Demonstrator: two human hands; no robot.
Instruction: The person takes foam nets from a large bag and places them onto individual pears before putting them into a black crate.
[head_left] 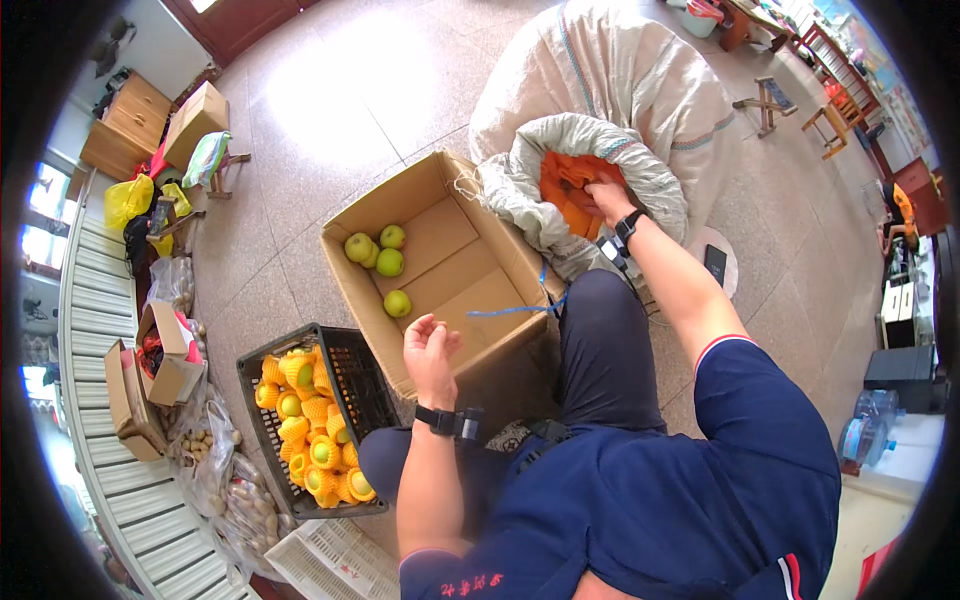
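My right hand (607, 203) reaches into the mouth of a big white woven sack (600, 70), its fingers closed at the orange foam nets (568, 190) inside. The fingertips are partly hidden among them. My left hand (431, 350) hovers over the near left side of an open cardboard box (490, 290), fingers curled in and nothing visible in them. Several green apples (391, 262) lie on the box's left side, one (397, 303) apart from the others. Left of my knee, a black plastic crate (357, 380) holds several fruits (320, 452) in yellow-orange foam nets.
A blue strap (510, 311) hangs across the box's right side. A dark phone (715, 263) lies right of the sack. Plastic bags (245, 495), small cartons (165, 355) and a white radiator (95, 370) line the left. Folded newspaper (335, 560) lies below the crate. Small stools (768, 105) stand far right.
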